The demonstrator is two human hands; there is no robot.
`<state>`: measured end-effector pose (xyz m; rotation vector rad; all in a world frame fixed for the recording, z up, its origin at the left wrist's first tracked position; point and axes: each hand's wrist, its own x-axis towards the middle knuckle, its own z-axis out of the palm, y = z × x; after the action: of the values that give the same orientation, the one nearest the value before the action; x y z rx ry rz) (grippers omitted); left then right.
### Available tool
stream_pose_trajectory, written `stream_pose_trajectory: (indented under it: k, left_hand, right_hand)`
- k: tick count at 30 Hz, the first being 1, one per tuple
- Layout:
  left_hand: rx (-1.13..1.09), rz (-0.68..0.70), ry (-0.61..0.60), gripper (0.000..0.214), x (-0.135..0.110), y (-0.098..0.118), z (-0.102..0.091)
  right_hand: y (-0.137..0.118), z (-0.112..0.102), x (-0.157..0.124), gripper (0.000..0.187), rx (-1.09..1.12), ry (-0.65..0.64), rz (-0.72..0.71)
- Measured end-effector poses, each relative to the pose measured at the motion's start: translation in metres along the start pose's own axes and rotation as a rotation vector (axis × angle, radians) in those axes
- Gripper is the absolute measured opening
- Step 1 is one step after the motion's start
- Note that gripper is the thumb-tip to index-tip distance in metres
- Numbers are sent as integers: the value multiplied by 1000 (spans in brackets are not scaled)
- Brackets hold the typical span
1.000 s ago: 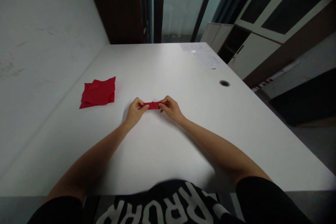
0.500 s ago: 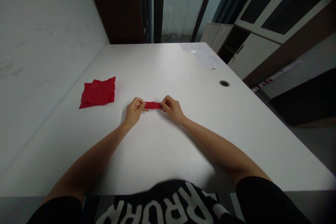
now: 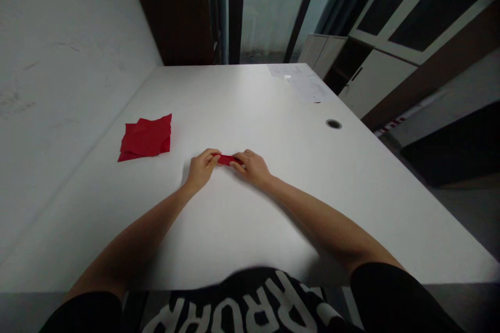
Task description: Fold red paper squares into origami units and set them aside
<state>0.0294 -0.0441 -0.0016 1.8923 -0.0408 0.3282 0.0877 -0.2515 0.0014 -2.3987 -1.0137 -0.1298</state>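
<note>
Between my hands is a narrow folded strip of red cloth (image 3: 225, 159), held just over the white table. My left hand (image 3: 202, 167) pinches its left end between thumb and fingers. The right end is gripped by my right hand (image 3: 251, 165), whose thumb lies on the near side and fingers on the far side. Only the short middle of the strip shows; both ends are covered by fingers. Off to the left lies a loose stack of flat red cloth pieces (image 3: 146, 138), touched by neither hand.
The white table (image 3: 234, 223) runs up to a wall (image 3: 70, 62) on the left. Papers (image 3: 308, 87) lie near its far right corner, and a round cable hole (image 3: 333, 124) sits at the right. Cabinets (image 3: 377, 80) stand beyond the right edge.
My right hand has slid inward along the strip and wrapped more over it, so less red shows. The strip now tilts slightly down to the right. The stack has stayed put.
</note>
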Motion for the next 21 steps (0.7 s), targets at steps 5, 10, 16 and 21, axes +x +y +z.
stream_pose_trajectory:
  k: [5,10,16,21]
  left_hand:
    - [-24,31,-50,19,-3,2,1]
    - [-61,28,-47,18,0,-3,0]
    - [1,31,-111,18,2,-9,1]
    - [175,110,-116,15,0,0,-2]
  right_hand:
    - [2,1,1,34,17,-47,15]
    - [8,3,1,33,157,-24,-78]
    - [9,6,-1,31,238,10,-164]
    - [7,6,0,21,294,-59,-99]
